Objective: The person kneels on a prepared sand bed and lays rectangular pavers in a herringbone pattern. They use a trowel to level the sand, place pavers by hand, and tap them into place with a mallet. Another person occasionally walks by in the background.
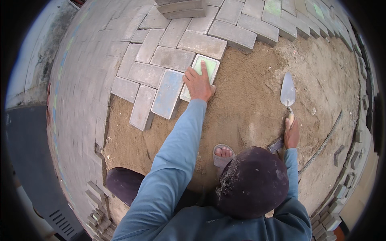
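Two bare hands: left hand [199,85] at the edge of the laid paving [172,57], right hand [292,136] above the sand [249,88].
Left fingers [204,69]: spread, resting on the green-topped paver [212,67].
Green-topped paver: just beside the blue-stained paver [167,94], sand at its right.
Right fingers [287,123]: wrapped around the handle of the trowel [288,90].
Trowel: blade pointing forward over sand.

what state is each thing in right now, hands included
left hand, open, resting on the green brick
right hand, closed on the trowel
trowel, held, blade pointing forward
green brick, partly covered
blue brick, laid, uncovered
sand, exposed, uneven
brick stack, partly out of view
rod, lying on the sand
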`<state>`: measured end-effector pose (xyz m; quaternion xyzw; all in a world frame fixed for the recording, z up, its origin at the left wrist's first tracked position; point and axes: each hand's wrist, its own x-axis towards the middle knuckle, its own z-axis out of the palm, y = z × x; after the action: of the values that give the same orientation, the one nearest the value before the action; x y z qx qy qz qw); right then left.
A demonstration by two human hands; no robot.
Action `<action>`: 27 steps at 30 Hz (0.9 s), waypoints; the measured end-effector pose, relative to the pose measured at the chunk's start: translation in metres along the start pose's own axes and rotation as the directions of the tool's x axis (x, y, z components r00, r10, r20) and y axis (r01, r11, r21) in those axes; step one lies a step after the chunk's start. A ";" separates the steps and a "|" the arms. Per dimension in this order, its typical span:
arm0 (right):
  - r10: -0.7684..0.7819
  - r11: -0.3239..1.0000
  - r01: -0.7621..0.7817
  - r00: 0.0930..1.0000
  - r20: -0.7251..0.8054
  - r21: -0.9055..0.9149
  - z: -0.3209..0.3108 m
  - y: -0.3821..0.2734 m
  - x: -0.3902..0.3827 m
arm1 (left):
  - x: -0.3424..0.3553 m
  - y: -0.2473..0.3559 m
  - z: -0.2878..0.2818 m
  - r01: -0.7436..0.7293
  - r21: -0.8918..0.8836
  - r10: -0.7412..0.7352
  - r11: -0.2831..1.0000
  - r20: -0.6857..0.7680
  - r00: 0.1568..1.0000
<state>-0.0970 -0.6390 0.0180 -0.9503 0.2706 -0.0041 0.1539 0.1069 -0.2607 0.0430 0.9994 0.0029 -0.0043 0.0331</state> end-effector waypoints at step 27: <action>-0.469 0.753 0.199 0.831 0.300 0.627 0.000 -0.181 -0.104 | -0.301 -0.104 -0.009 0.352 -0.055 -0.331 0.934 0.232 0.915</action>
<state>-0.0929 -0.4400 0.0788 -0.8683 0.0353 0.1011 0.4844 -0.1947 -0.1578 0.0477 0.9741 0.1742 -0.1200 0.0799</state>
